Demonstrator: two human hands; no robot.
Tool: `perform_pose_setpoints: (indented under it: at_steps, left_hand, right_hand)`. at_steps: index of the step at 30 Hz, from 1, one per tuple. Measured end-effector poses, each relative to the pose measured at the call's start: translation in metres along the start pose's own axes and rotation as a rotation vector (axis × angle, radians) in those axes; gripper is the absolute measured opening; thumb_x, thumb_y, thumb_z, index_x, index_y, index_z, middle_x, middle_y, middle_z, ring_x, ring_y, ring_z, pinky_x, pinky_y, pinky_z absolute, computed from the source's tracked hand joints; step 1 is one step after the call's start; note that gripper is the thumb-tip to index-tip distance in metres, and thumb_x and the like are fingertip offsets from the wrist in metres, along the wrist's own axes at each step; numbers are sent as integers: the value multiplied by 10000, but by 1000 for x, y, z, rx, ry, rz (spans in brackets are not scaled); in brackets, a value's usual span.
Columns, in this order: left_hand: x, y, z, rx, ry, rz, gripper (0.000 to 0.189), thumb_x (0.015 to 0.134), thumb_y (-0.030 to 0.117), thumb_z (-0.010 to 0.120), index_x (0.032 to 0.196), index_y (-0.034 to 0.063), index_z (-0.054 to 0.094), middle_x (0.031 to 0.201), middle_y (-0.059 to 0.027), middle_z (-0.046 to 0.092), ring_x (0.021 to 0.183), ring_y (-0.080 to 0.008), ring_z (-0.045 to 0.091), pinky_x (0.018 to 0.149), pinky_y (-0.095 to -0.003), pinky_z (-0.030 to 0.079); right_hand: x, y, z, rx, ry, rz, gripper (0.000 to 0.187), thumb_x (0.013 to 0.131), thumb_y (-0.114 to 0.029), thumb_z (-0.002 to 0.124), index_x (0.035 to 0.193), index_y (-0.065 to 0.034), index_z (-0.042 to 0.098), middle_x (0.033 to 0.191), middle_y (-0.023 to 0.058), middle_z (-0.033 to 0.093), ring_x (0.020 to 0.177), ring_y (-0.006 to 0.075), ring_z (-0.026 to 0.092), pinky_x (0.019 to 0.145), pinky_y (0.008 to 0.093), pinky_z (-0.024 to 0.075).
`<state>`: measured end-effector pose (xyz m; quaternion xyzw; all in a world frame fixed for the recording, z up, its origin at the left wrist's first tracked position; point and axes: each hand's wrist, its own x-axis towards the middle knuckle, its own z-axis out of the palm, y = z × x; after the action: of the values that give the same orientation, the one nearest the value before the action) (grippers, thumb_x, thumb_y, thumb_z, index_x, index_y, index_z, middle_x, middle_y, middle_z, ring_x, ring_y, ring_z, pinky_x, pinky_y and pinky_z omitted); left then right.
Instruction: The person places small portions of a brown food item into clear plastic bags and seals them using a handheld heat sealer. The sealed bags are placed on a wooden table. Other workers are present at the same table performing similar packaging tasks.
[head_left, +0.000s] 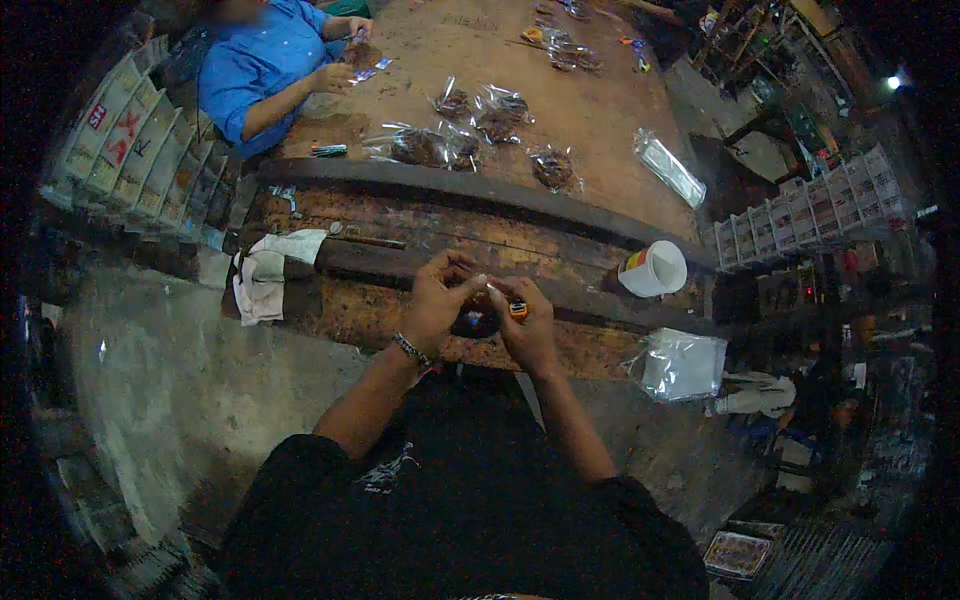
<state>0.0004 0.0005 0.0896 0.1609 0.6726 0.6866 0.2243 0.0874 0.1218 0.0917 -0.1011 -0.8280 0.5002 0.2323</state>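
My left hand (441, 298), with a patterned band at its wrist, curls around a dark brown item (474, 322) that partly hides behind both hands. It has a glossy surface and may be in clear wrap. My right hand (531, 330) holds an orange cigarette lighter (517, 310) against its palm side. Thumbs and fingertips of both hands meet above the dark item at a small pale spot, too small to identify. Both hands are over the near edge of a worn wooden bench (360, 319).
A white plastic tub (660, 270) and clear plastic bags (684, 364) are at right. Pale cloths (259, 281) lie left. Beyond a raised ledge (450, 184) are bagged brown items (502, 116), a clear bag bundle (670, 169) and a blue-shirted person (251, 67). Crates (135, 142) stand left.
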Motion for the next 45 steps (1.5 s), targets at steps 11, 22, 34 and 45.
perform_pose_setpoints:
  at_steps: [11,22,34,45]
  left_hand:
    - [29,-62,-29,79,-76,-143,187,842,160,572,972,29,540,830,-43,597,781,-110,553,719,-260,454]
    - [10,-73,-69,-143,-24,-247,157,846,131,560,984,60,544,895,-31,591,795,-102,567,688,-262,485]
    - [3,-120,-72,-45,-45,-281,173,851,150,550,989,46,551,882,-31,598,783,-120,578,692,-277,481]
    - [-24,-84,-32,48,-154,-140,252,837,77,552,1080,49,493,922,-61,598,838,-117,557,714,-263,467]
  right_hand:
    - [5,85,18,37,-19,310,219,777,-177,631,934,-24,618,734,114,613,667,189,594,634,300,466]
    - [-33,151,23,-647,-524,64,310,698,-186,638,1001,-125,601,913,91,578,830,302,582,682,401,478]
    - [-35,178,26,-613,-449,-57,312,668,-213,665,956,-96,632,908,90,589,788,303,596,667,384,485]
    - [-6,55,19,41,-212,173,191,761,-171,671,794,7,611,720,61,598,663,123,542,617,263,437]
